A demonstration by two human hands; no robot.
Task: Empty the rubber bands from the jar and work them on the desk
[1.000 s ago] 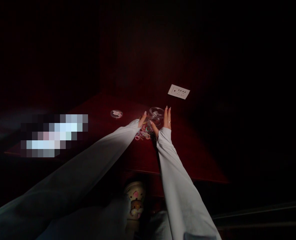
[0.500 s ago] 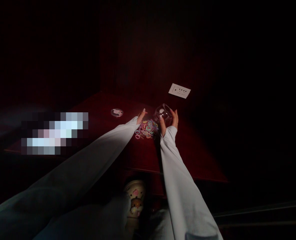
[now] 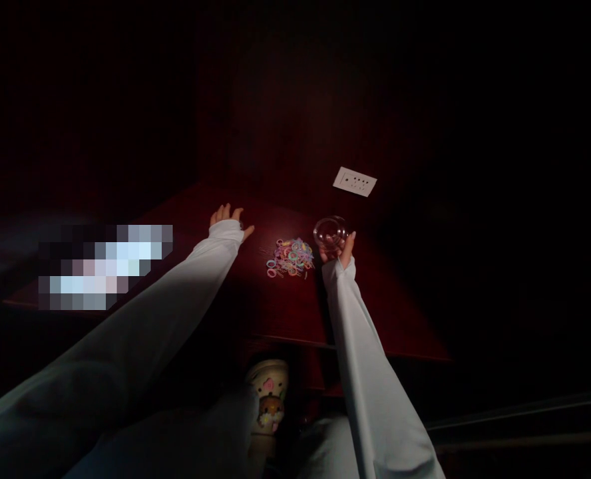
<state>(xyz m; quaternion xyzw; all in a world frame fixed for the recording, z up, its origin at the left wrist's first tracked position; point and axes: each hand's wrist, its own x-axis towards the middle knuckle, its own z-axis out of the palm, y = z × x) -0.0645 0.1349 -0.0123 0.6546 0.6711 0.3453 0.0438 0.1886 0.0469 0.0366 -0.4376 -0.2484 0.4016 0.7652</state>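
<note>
My right hand (image 3: 346,249) is wrapped round a clear round container (image 3: 331,233), its round opening showing, held beside the pile. Left of it, a pile of small colourful hair ties (image 3: 294,257) lies loose on the dark red table (image 3: 285,313). Farther left, my left hand (image 3: 229,215) reaches down with its fingers spread. It is over the spot of the clear round lid, which the hand and cuff now mostly hide; I cannot tell whether the palm touches it.
A white power socket (image 3: 355,181) is on the dark panel behind the table. At the left lies a pixelated bright patch (image 3: 110,266). Under the table's front edge, a decorated clog (image 3: 268,399) shows. The surroundings are very dark.
My left hand has moved left from the hair tie pile to the lid, covering it. My right hand has turned the clear container so that its opening faces up more.
</note>
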